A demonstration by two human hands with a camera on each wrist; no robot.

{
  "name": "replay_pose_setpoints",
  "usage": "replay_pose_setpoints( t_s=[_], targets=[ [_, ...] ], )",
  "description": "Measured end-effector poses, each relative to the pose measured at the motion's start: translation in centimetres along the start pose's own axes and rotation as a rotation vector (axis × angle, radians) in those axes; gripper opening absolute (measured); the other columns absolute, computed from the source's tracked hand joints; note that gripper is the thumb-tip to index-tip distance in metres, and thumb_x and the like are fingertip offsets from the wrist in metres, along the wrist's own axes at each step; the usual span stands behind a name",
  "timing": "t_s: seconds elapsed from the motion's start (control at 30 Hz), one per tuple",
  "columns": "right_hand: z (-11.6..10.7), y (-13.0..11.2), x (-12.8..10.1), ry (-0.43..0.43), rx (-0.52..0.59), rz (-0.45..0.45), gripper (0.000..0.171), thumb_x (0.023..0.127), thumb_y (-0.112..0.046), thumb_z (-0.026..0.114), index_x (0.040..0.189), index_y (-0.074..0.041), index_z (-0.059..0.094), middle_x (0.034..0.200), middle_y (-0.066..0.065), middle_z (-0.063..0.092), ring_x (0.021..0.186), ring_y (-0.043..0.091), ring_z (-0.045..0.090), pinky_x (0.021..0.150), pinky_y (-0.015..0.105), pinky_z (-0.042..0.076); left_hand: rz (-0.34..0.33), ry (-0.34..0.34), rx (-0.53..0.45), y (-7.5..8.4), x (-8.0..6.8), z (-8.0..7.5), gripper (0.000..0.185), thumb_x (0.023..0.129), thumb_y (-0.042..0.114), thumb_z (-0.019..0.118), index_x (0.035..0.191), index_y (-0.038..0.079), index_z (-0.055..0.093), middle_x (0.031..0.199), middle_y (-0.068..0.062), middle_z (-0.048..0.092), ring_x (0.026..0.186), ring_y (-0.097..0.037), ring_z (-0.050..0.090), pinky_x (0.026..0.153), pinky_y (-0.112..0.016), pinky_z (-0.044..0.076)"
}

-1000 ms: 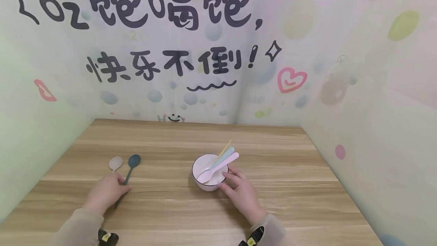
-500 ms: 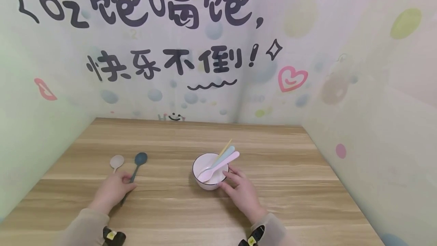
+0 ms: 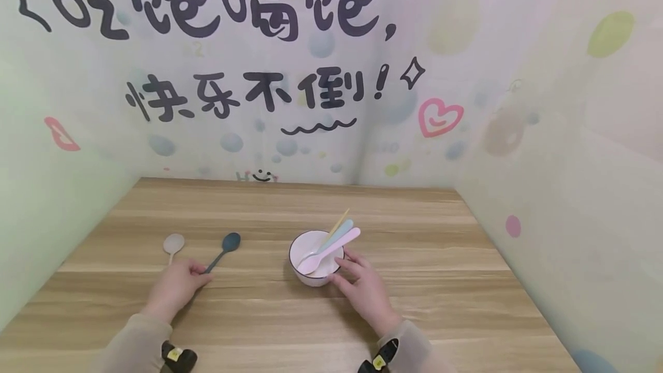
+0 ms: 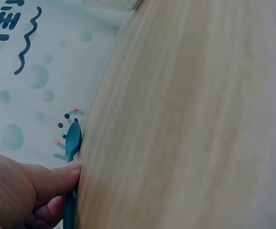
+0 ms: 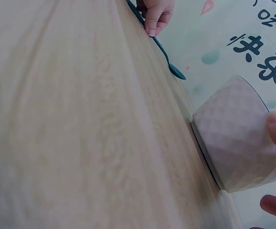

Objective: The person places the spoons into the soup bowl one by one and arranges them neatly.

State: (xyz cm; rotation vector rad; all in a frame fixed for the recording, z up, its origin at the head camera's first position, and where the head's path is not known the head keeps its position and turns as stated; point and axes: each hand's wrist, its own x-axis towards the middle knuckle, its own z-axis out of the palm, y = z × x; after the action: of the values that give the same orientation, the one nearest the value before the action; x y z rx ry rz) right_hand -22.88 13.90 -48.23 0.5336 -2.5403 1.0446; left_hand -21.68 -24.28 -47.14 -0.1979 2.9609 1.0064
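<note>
With thumb and fingers, my left hand (image 3: 176,285) pinches the handle of a dark teal spoon (image 3: 231,241). The spoon's head points away and to the right; part of its handle is hidden by the hand. My right hand (image 3: 366,293) holds a white bowl (image 3: 311,281) with a dark rim by its right side, thumb on the near wall. Inside the bowl lean a pink spoon (image 3: 339,243), a light blue spoon (image 3: 343,233) and a thin yellow handle (image 3: 342,220). In the right wrist view the faceted bowl wall (image 5: 235,138) stands on the table.
A pale spoon (image 3: 173,243) lies on the wooden table (image 3: 414,235) just beyond my left hand, its handle partly covered. Behind the table rises a printed wall (image 3: 233,143), with plain side walls at left and right.
My left hand has moved a little to the right with the teal spoon, whose head has swung further right, away from the pale spoon. The right hand stays at the bowl.
</note>
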Motion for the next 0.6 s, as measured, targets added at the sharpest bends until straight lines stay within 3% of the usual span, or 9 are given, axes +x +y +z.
replay_pose_setpoints(
  t_s=[0.23, 0.6],
  targets=[
    [0.01, -0.01, 0.10, -0.016, 0.002, 0.020, 0.039, 0.082, -0.033, 0.077, 0.114, -0.011, 0.072, 0.135, 0.006, 0.057, 0.123, 0.028, 0.054, 0.099, 0.046, 0.045, -0.019, 0.012, 0.007, 0.26, -0.08, 0.02, 0.024, 0.087, 0.026, 0.068, 0.091, 0.002, 0.069, 0.087, -0.008, 0.069, 0.075, -0.022, 0.058, 0.062, -0.035, 0.043],
    [0.05, 0.06, 0.13, -0.017, 0.014, 0.022, 0.040, 0.082, -0.032, 0.077, 0.114, -0.009, 0.072, 0.135, 0.009, 0.057, 0.122, 0.029, 0.054, 0.099, 0.046, 0.045, 0.001, 0.026, -0.038, 0.31, -0.10, 0.01, 0.029, 0.090, 0.030, 0.065, 0.099, 0.003, 0.071, 0.096, -0.010, 0.070, 0.088, -0.027, 0.061, 0.075, -0.046, 0.046]
  ],
)
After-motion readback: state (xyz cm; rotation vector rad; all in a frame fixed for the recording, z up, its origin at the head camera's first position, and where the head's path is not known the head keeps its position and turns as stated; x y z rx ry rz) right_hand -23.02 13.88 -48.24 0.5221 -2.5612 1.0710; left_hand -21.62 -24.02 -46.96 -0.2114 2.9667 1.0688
